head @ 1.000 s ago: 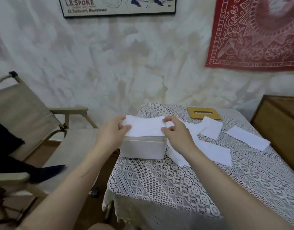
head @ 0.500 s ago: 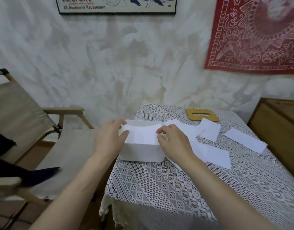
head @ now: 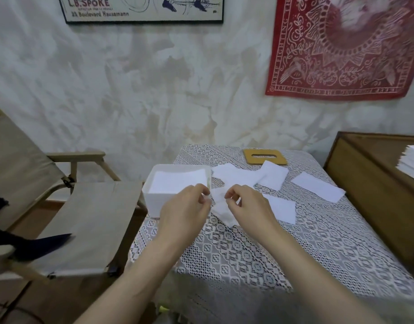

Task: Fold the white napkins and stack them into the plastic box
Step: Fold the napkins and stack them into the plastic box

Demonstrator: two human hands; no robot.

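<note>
A white plastic box (head: 152,202) stands at the table's left edge with a folded white napkin (head: 178,181) lying flat inside it. Just right of the box, a loose, crumpled white napkin (head: 221,210) lies on the lace cloth. My left hand (head: 185,212) and my right hand (head: 249,206) sit on either side of it, fingers curled, each pinching its upper edge. More white napkins lie spread behind it: one (head: 238,176) near the box, one (head: 271,175) further right, and one (head: 318,187) toward the right edge.
A flat wooden lid with a slot (head: 264,156) lies at the table's far edge. Another napkin (head: 283,209) lies right of my right hand. A wooden cabinet (head: 374,183) on the right carries a stack of napkins (head: 411,164). A canvas folding chair (head: 84,218) stands left of the table.
Both hands have let go of the folded napkin, which now lies inside the box. They moved right and toward me onto a loose napkin beside the box.
</note>
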